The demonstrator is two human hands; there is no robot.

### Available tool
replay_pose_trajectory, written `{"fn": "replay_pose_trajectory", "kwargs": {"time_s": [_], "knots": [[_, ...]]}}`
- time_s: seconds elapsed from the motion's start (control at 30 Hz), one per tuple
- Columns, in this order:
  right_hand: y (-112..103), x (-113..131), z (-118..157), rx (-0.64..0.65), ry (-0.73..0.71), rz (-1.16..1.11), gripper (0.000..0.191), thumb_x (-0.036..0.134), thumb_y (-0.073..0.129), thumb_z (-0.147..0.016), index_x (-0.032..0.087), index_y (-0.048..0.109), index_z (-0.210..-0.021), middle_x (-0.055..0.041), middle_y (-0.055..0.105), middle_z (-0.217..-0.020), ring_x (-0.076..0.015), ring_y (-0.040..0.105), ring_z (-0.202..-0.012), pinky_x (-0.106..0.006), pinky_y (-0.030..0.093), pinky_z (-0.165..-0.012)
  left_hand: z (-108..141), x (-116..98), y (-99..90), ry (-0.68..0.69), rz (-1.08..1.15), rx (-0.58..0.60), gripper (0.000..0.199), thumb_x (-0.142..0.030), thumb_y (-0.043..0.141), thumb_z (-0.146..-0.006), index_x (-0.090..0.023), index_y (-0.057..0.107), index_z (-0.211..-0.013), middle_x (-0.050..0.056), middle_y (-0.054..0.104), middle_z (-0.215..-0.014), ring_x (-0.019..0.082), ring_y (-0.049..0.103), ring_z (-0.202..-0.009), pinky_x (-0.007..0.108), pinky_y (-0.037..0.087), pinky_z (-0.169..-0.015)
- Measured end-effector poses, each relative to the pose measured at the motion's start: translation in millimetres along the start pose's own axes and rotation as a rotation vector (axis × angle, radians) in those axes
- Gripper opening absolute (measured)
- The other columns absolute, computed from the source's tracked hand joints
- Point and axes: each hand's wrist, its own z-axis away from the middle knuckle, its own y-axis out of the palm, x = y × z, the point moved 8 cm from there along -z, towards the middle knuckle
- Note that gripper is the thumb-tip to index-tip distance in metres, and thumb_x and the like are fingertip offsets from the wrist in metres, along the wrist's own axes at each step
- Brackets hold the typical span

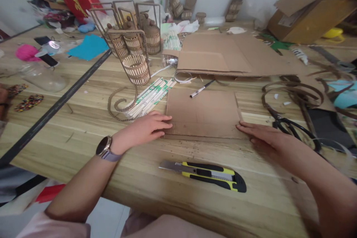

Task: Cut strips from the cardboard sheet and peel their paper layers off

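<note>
A rectangular piece of cardboard (202, 113) lies flat on the wooden table in front of me. My left hand (147, 128) rests at its left edge, fingers stretched out and apart. At the opposite edge, the fingertips of my right hand (263, 135) touch the cardboard's right side; that hand is extended, with its thumb partly hidden beneath. A pen (201, 89) lies across the cardboard's far edge. Nearer to me is a yellow and black utility knife (213, 175), its blade pointing left. Paper-wrapped sticks (150, 96) lie beyond my left hand.
Larger cardboard sheets (223, 54) lie farther back. Lidded bamboo baskets in tall frames (136, 67) stand at the back left. Black-handled scissors (292, 126) and curled brown strips (292, 89) are on the right. A cardboard box (309, 15) stands at the far right.
</note>
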Motion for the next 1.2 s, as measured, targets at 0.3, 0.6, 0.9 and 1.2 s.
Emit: {"fn": "replay_pose_trajectory", "kwargs": {"time_s": [0.3,0.6,0.9,1.2], "knots": [[4.3,-4.5,1.7,-0.012,0.038,-0.029,0.044,0.025,0.042,-0.095,0.018,0.071,-0.128,-0.0118,0.070,-0.131,-0.0257,0.069,-0.117,-0.041,0.058,-0.101,-0.3,-4.6,-1.4,0.014,-0.034,0.021,0.031,-0.017,0.057,-0.098,-0.028,0.074,-0.121,0.007,0.060,-0.144,0.025,0.054,-0.127,0.043,0.049,-0.105],[2.8,-0.7,0.8,-0.020,0.013,-0.025,0.044,0.023,0.042,-0.095,0.016,0.071,-0.127,-0.0140,0.071,-0.129,-0.0258,0.069,-0.118,-0.041,0.057,-0.102,-1.6,-4.9,-1.4,0.001,-0.037,0.039,0.031,-0.017,0.058,-0.097,-0.028,0.075,-0.119,0.006,0.061,-0.143,0.025,0.055,-0.124,0.041,0.050,-0.103],[8.3,-6.1,0.1,0.012,0.050,-0.031,0.043,0.039,0.049,-0.096,0.018,0.073,-0.125,-0.0148,0.071,-0.128,-0.0302,0.069,-0.118,-0.051,0.057,-0.102,-2.5,-7.1,0.0,0.007,-0.021,0.064,0.033,-0.017,0.053,-0.099,-0.025,0.074,-0.122,0.005,0.062,-0.143,0.024,0.053,-0.120,0.041,0.050,-0.101],[6.7,-5.7,-0.4,0.001,0.042,-0.017,0.040,0.037,0.050,-0.095,0.020,0.074,-0.123,-0.0125,0.074,-0.124,-0.0286,0.071,-0.115,-0.047,0.059,-0.099,-1.4,-7.7,0.1,0.012,-0.008,0.058,0.033,-0.014,0.053,-0.098,-0.025,0.075,-0.120,0.006,0.062,-0.142,0.025,0.053,-0.120,0.040,0.051,-0.099]]}}
